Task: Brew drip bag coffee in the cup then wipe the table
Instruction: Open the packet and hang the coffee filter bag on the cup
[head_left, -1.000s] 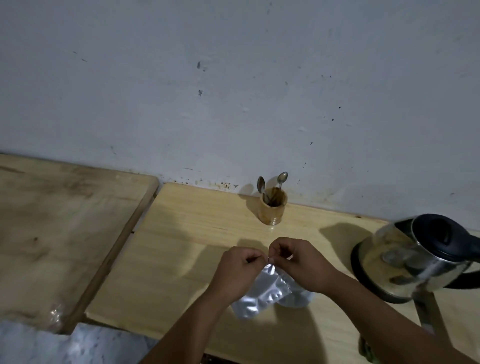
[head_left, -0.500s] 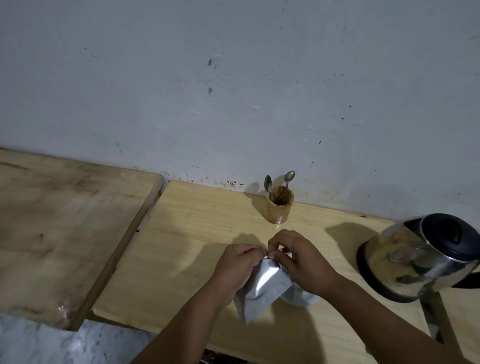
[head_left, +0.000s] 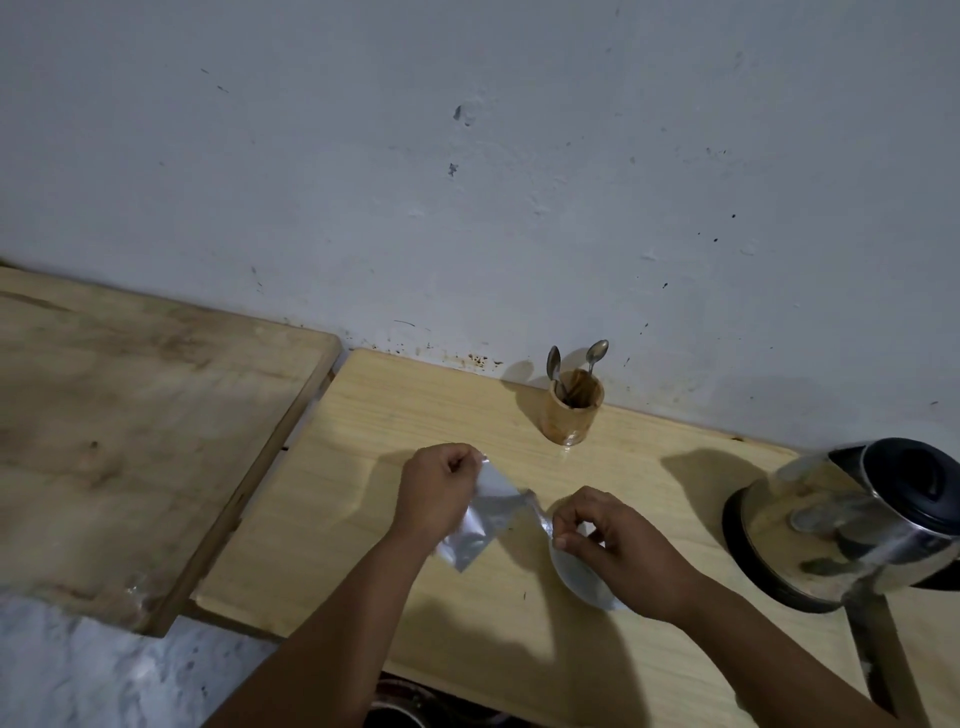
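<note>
Sachet (head_left: 480, 517): silver foil, held above bench (head_left: 395, 415) at centre. Left hand (head_left: 439, 493) pinches its top corner w/ curled fingers; right hand (head_left: 608, 540) pinches a torn strip (head_left: 537, 512) still joined to sachet's top edge, at 3 o'clock of it. Cup (head_left: 579, 579): white, on bench directly under right hand. Kettle (head_left: 857, 525): steel, black lid, at 3 o'clock of cup, apart. Holder (head_left: 574, 410): wooden, w/ two spoons (head_left: 597, 351), at 12 o'clock by wall.
</note>
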